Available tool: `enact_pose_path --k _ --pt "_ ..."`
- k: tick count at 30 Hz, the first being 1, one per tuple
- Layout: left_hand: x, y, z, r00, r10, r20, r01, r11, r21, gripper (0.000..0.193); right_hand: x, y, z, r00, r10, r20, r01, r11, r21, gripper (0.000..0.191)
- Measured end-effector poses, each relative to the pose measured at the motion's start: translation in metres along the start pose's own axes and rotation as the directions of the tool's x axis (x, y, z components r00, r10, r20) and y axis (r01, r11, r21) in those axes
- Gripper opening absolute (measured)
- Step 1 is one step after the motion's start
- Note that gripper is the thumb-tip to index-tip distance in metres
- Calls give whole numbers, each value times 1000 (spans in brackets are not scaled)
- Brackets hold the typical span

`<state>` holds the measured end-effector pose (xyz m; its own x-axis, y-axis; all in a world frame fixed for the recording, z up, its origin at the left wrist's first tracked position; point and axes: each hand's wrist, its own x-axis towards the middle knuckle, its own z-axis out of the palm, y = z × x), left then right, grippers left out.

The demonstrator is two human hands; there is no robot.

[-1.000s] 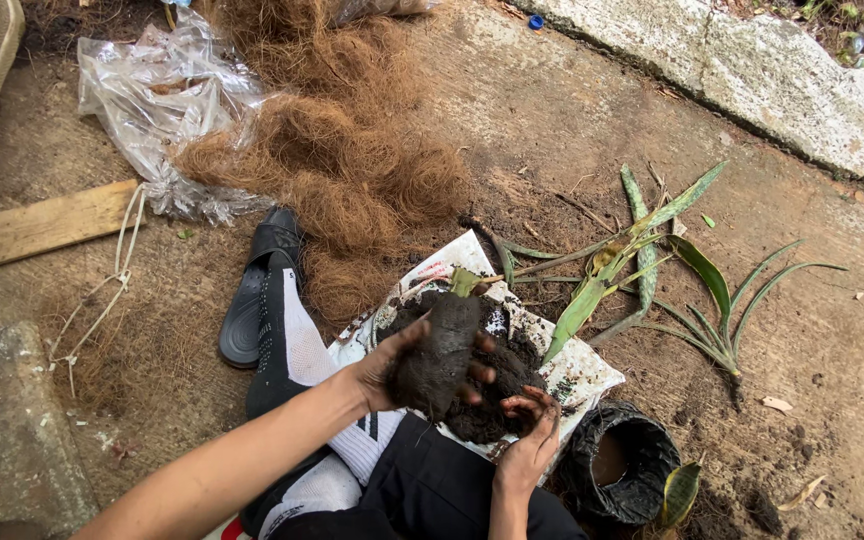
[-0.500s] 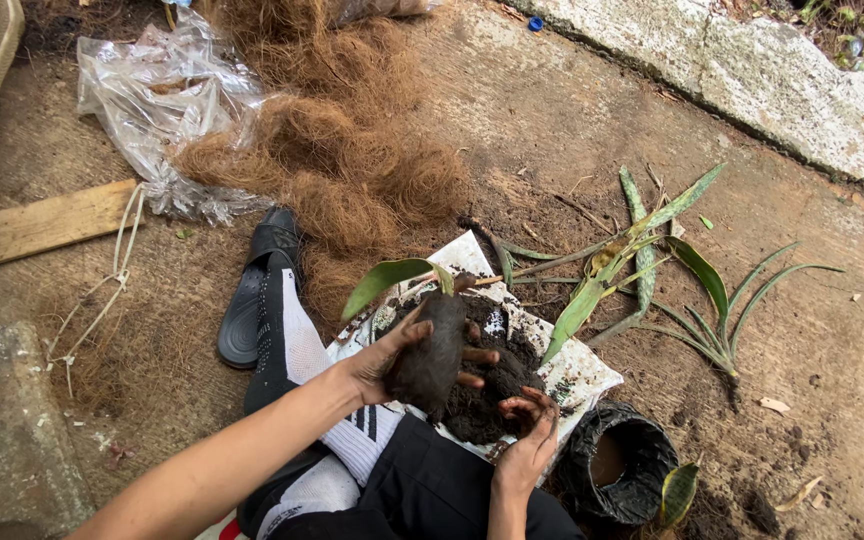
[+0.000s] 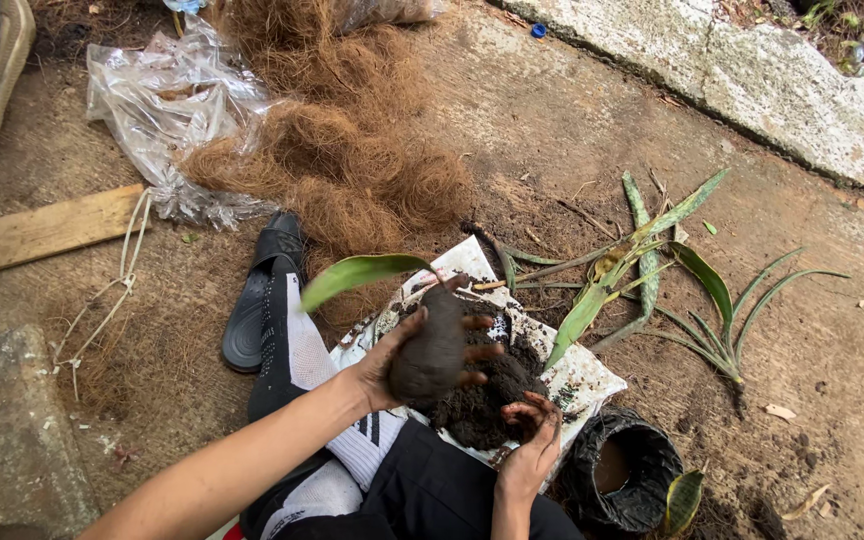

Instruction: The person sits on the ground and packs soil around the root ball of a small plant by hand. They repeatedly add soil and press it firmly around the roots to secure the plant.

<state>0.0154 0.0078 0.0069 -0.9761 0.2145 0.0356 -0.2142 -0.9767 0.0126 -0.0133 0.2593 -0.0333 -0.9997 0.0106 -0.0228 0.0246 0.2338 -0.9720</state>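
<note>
Bare dirt ground (image 3: pixel 572 130) is lying under flat daylight — a pale concrete curb (image 3: pixel 782 85) is running along the top right, a wooden plank (image 3: pixel 47 228) resting at the left.

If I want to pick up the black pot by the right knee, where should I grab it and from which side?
Probably by the rim of the black pot, from above: it stands upright with its mouth open to the camera, and its soft wall looks crumpled, so a pinch over the edge should hold better than a squeeze around it. The far side looks freest; a leaf lies against its right side and the right hand is at its left.
</note>
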Motion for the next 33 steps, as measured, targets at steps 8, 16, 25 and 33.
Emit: enact_pose_path --k 8,16,25,33 --pt "2 -10 -27 971 104 -217 -39 958 284 72 1 3 1 1000 -10 7 10 999 45 53" --pt "0 2 -4 989 68 -131 -78 995 -69 78 0 3 1 1000 4 -12 -4 1000 -3 54" --pt "-2 6 -32 969 139 -202 -109 983 151 76 1 1 1 1000 7 -6 -7 1000 16 53" --pt "-3 10 -13 1000 -17 -26 20 995 102 77 0 -1 1 1000 -11 13 10 998 56 53"
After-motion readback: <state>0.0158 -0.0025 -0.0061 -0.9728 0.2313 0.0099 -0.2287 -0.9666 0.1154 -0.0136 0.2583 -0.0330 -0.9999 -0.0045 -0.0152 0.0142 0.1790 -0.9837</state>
